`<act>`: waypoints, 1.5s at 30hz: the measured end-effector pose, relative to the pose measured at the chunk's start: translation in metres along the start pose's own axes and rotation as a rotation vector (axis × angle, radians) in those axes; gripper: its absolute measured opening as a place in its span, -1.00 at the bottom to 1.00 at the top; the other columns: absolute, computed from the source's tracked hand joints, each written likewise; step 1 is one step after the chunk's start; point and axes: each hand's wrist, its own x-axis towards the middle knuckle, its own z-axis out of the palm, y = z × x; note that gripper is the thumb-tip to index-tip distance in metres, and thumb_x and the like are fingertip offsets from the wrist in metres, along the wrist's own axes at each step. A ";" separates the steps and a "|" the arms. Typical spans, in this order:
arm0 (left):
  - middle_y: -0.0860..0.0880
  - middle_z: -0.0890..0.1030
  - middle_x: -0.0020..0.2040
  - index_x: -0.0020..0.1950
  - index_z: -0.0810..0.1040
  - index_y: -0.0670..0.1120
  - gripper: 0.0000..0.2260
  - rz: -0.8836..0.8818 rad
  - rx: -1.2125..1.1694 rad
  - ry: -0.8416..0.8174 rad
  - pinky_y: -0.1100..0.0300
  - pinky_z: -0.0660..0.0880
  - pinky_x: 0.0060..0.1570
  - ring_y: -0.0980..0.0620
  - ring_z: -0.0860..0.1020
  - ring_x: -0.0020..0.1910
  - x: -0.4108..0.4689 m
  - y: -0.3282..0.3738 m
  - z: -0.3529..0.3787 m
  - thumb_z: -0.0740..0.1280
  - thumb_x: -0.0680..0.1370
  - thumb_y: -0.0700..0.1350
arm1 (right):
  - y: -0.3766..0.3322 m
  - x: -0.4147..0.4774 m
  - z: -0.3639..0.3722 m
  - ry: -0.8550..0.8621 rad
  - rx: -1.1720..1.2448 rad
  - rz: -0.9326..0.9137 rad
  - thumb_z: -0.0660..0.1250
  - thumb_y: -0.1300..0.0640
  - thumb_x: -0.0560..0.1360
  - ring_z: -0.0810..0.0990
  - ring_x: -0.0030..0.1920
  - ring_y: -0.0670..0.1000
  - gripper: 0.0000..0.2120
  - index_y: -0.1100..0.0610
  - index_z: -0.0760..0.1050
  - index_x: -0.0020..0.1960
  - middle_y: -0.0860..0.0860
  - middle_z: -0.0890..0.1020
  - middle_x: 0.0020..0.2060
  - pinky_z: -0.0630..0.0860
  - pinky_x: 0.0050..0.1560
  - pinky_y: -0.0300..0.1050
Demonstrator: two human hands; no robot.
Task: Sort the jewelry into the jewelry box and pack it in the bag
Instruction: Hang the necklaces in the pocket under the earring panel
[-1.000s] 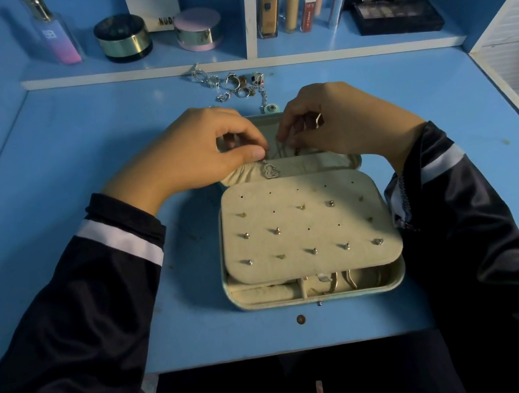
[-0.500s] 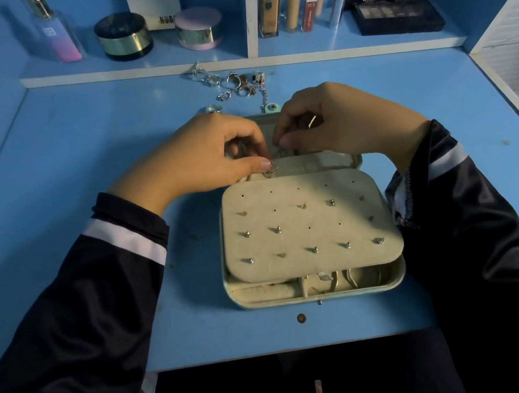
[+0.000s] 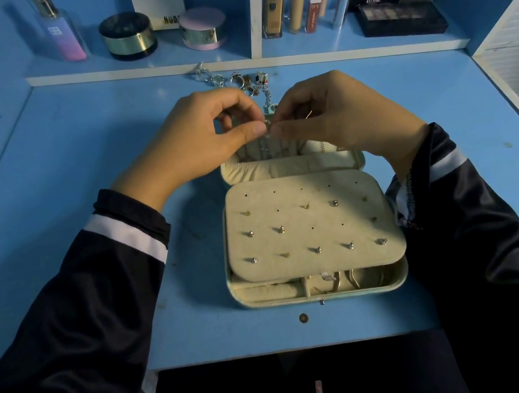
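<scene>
The left hand (image 3: 204, 137) pinches a thin chain (image 3: 264, 146) between thumb and forefinger. The right hand (image 3: 337, 116) pinches it from the other side, and the two sets of fingertips almost meet. The chain hangs straight down, long axis vertical, over the gathered lid pocket of the open jewelry box (image 3: 269, 300), with both hands equally near. The clasp is too small to make out and the chain's lower end is lost in the pocket. The loose jewelry (image 3: 234, 79) beyond is partly hidden by the hands. No bag shows.
</scene>
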 end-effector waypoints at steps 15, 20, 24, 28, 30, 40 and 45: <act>0.18 0.63 -0.18 -0.08 0.63 0.09 -0.91 -0.026 -0.009 0.005 0.31 0.45 -0.12 0.29 0.49 -0.25 0.004 -0.003 0.010 0.48 0.49 -0.10 | -0.003 -0.002 -0.005 0.204 0.328 -0.073 0.43 0.20 0.49 0.42 -0.34 -0.09 -0.92 0.11 0.59 -0.17 -0.06 0.55 -0.36 0.30 -0.32 -0.24; 0.11 0.65 -0.14 -0.09 0.62 0.10 -0.92 -0.038 0.062 -0.022 0.17 0.46 -0.08 0.26 0.48 -0.25 0.003 -0.009 0.000 0.47 0.49 -0.08 | -0.002 -0.002 -0.009 0.237 0.395 -0.100 0.42 0.22 0.49 0.43 -0.33 -0.13 -0.94 0.13 0.57 -0.16 -0.02 0.55 -0.33 0.32 -0.30 -0.27; 0.15 0.63 -0.19 -0.12 0.61 0.13 -0.87 -0.014 0.068 -0.088 0.30 0.44 -0.12 0.29 0.50 -0.26 0.000 -0.006 -0.003 0.49 0.48 -0.10 | 0.002 0.000 -0.010 0.239 0.354 -0.068 0.44 0.19 0.48 0.43 -0.29 -0.02 -0.94 0.11 0.58 -0.17 0.01 0.57 -0.32 0.32 -0.29 -0.23; 0.17 0.63 -0.22 -0.11 0.64 0.12 -0.89 -0.012 0.052 -0.148 0.29 0.43 -0.13 0.24 0.49 -0.25 -0.002 0.000 -0.002 0.49 0.47 -0.10 | 0.005 0.001 -0.008 0.212 0.204 -0.023 0.43 0.20 0.50 0.40 -0.40 -0.17 -0.94 0.13 0.61 -0.16 -0.15 0.54 -0.42 0.32 -0.36 -0.33; 0.18 0.63 -0.23 -0.08 0.67 0.09 -0.91 -0.012 0.053 -0.179 0.30 0.42 -0.14 0.26 0.48 -0.27 -0.002 0.001 -0.002 0.49 0.47 -0.10 | 0.005 0.001 -0.008 0.153 0.159 -0.002 0.41 0.21 0.51 0.40 -0.43 -0.21 -0.94 0.16 0.63 -0.14 -0.15 0.56 -0.42 0.31 -0.39 -0.37; 0.10 0.65 -0.18 -0.07 0.65 0.17 -0.87 -0.038 0.206 -0.125 0.08 0.51 -0.06 0.12 0.52 -0.23 -0.004 -0.004 -0.009 0.45 0.51 -0.09 | 0.010 0.004 0.004 -0.055 -0.132 0.003 0.45 0.15 0.47 0.57 -0.27 -0.07 -0.91 0.17 0.67 -0.10 0.07 0.68 -0.21 0.50 -0.18 -0.20; 0.07 0.64 -0.11 -0.06 0.63 0.12 -0.90 0.038 0.234 -0.109 -0.01 0.50 -0.05 0.01 0.51 -0.17 -0.004 0.000 -0.006 0.45 0.51 -0.09 | 0.015 0.008 0.011 0.001 -0.234 -0.012 0.48 0.11 0.44 0.49 -0.34 -0.26 -0.91 0.14 0.66 -0.14 -0.13 0.59 -0.29 0.41 -0.26 -0.42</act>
